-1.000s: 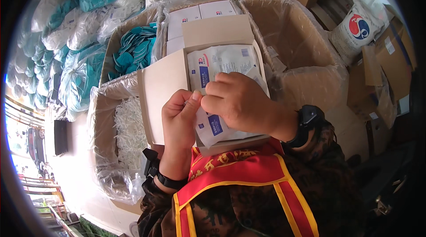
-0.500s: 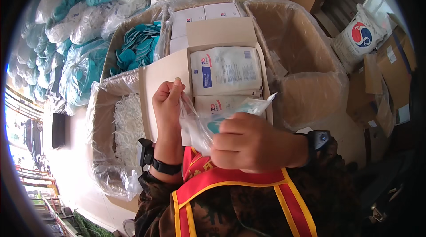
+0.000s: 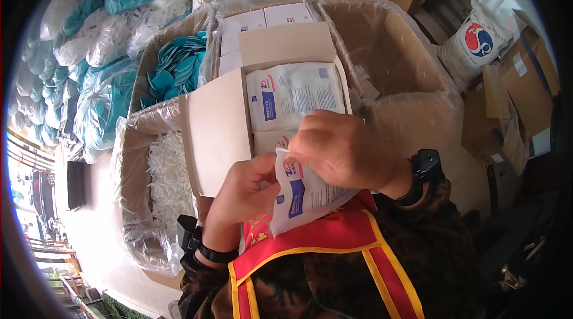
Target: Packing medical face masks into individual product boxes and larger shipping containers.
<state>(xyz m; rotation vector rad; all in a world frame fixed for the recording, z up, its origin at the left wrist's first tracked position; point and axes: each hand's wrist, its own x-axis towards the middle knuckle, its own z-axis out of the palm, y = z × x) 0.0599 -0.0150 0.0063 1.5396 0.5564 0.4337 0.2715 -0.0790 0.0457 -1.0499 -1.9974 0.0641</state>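
A white plastic pouch (image 3: 310, 196) with blue and red printing hangs in front of my chest, its printed face up. My right hand (image 3: 346, 149) pinches the pouch's top edge, fingers curled closed. At the pouch's left side, my left hand (image 3: 248, 190) grips its edge between thumb and fingers. Just beyond my hands stands an open cardboard carton (image 3: 215, 134) with its flaps folded out. Inside it lie similar white pouches (image 3: 295, 97), the nearer ones partly covered by my right hand.
Lined bins surround the carton: teal face masks (image 3: 176, 62) at the back left, white ear-loop strips (image 3: 169, 170) at the left, and a brown bin (image 3: 388, 44) at the right. White boxes (image 3: 245, 22) sit behind. Bulging bags (image 3: 107, 104) are piled at the far left.
The pouch has turned so its printed face shows, and it has come lower and nearer. My right hand has moved up to its top edge; my left hand has lowered.
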